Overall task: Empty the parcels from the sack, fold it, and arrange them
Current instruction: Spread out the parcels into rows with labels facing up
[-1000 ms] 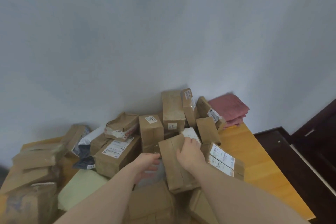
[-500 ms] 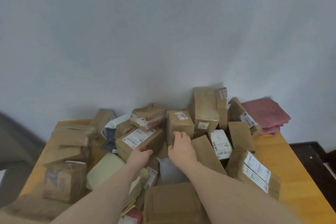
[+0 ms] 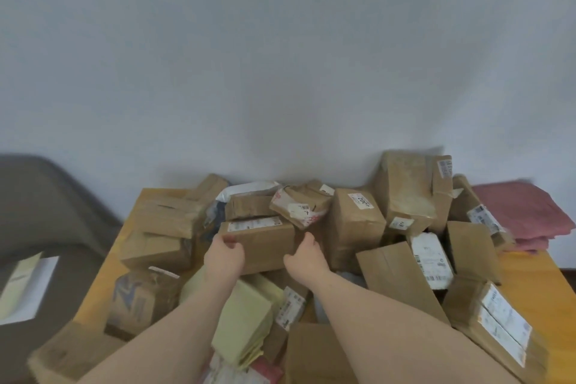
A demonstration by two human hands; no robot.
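1. Left hand (image 3: 225, 254) clamps the left end of a brown box (image 3: 260, 240) in the middle of the pile; thumb on the near face, fingers curled over the top left corner. Grip closed on the box.
2. Right hand (image 3: 304, 256) is on the right end of the same box, fingers wrapped around its right edge. Grip closed on it too.
3. The box sits between the two hands, long side facing the camera, with a white label (image 3: 254, 223) along its top.
4. It rests on other parcels, well inside the heap on the wooden surface (image 3: 526, 274).
5. Just behind it: a crumpled parcel (image 3: 300, 204) with red-printed tape, touching or overlapping its back right corner; cannot tell which.
6. Right of the right hand: an upright carton (image 3: 355, 227) with a small white sticker on top, just beside the held box.
7. Farther right: a tall carton (image 3: 408, 193) against the wall, a white-labelled packet (image 3: 431, 260), a long flat carton (image 3: 399, 280) leaning toward the camera.
8. Under the left forearm: pale yellow padded envelopes (image 3: 246, 318), stacked.
9. Left side: several brown cartons stacked, one with blue print (image 3: 140, 296) on the near face.
10. Far right back corner: folded pink sack (image 3: 526, 212) lying flat on the surface, well apart from both hands.
11. Left of the surface: grey chair (image 3: 46, 206) with a sheet of paper (image 3: 25, 287) on it.
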